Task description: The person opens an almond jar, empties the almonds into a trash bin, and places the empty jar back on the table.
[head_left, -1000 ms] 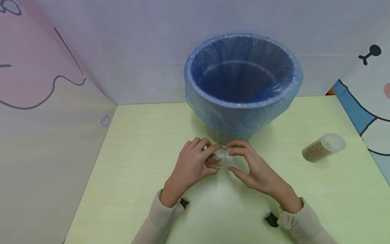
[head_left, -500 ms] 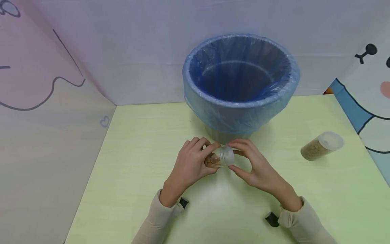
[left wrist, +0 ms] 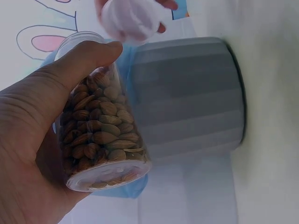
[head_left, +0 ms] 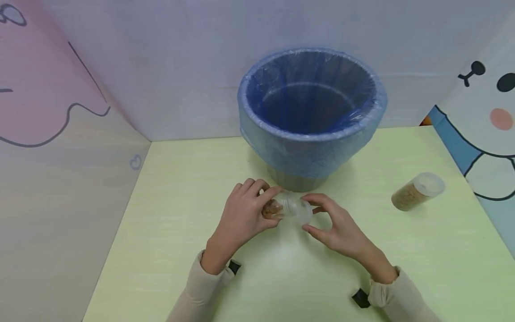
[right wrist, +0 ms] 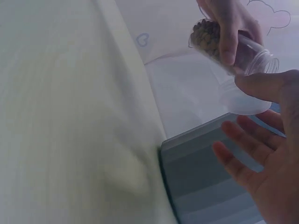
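Lid (head_left: 306,212): we see it pulled off jar (head_left: 272,209) toward 3 o'clock;
Left hand (head_left: 242,212): grasps jar;
Right hand (head_left: 341,229): pinches lid.

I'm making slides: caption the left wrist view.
Left hand gripping a clear cylindrical plastic jar of brown almonds, with a translucent white round lid and a ribbed grey bin beyond.

Left hand (head_left: 243,212) curled in a wrap grip, thumb near, fingers far. Right hand (head_left: 339,228) opposite, apart from it, in a thumb-and-finger pinch. Sleeved forearms (head_left: 197,288) angle inward from near edge.
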### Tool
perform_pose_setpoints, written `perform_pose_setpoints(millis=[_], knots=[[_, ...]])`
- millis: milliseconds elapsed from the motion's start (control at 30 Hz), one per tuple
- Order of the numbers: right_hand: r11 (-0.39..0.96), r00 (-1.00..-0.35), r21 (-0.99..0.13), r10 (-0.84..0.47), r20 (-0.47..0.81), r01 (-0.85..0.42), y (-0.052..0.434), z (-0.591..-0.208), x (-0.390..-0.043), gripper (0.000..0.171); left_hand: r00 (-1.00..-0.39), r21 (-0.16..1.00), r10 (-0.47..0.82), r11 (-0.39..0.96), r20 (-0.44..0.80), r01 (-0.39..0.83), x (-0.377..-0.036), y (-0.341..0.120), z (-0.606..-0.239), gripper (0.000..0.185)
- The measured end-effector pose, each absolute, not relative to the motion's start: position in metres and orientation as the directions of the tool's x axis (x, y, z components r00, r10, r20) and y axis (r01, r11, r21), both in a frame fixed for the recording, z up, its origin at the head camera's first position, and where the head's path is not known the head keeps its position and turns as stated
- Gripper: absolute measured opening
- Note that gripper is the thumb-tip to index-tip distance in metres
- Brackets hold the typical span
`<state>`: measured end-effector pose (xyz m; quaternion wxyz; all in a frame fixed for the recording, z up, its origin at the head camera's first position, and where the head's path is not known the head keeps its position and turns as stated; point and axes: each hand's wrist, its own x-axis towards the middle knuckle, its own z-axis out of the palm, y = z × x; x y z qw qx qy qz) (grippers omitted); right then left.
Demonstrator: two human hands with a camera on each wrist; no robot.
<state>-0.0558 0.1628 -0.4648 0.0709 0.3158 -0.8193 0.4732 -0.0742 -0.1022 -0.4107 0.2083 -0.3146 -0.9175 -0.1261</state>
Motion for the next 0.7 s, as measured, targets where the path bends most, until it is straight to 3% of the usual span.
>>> perform_pose_setpoints(millis=[467, 567, 700], knots=[[0.532, -0.860, -0.728, -0.486, 0.157, -0.433, 0.169, -0.487, -0.046, 0.064, -0.711, 0.056, 0.516, 0.790, 0.477, 0.611, -0.077, -0.121, -0.377, 0.063], [0.519, -0.836, -0.707, -0.514, 0.191, -0.480, 0.171, -0.494, -0.047, 0.063, -0.704, 0.052, 0.513, 0.789, 0.491, 0.612, -0.079, -0.124, -0.368, 0.062], [0.471, -0.767, -0.637, -0.552, 0.327, -0.611, 0.173, -0.503, -0.050, 0.063, -0.693, 0.047, 0.510, 0.788, 0.509, 0.614, -0.082, -0.127, -0.356, 0.060]])
